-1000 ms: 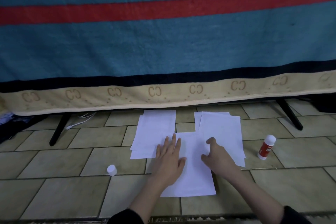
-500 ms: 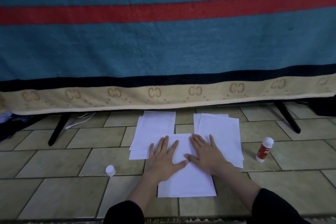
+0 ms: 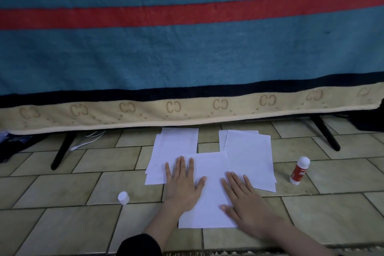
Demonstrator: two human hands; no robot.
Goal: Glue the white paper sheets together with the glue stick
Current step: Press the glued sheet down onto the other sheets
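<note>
both hands, left (image 3: 182, 183) and right (image 3: 243, 197), lie flat, fingers released, on the sheet (image 3: 209, 174); best to press evenly from centre outward, keeping edges aligned.

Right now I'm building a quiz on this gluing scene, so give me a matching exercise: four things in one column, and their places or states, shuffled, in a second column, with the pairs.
Things:
1. glue stick
2. white cap
3. left hand
4. right hand

Places or states:
A. flat on the right side of the front sheet
B. standing uncapped on the tiles, right of the papers
C. flat on the front sheet's left edge, fingers reaching onto the left stack
D. alone on the tiles, left of the papers

Pairs: 1-B, 2-D, 3-C, 4-A
</note>
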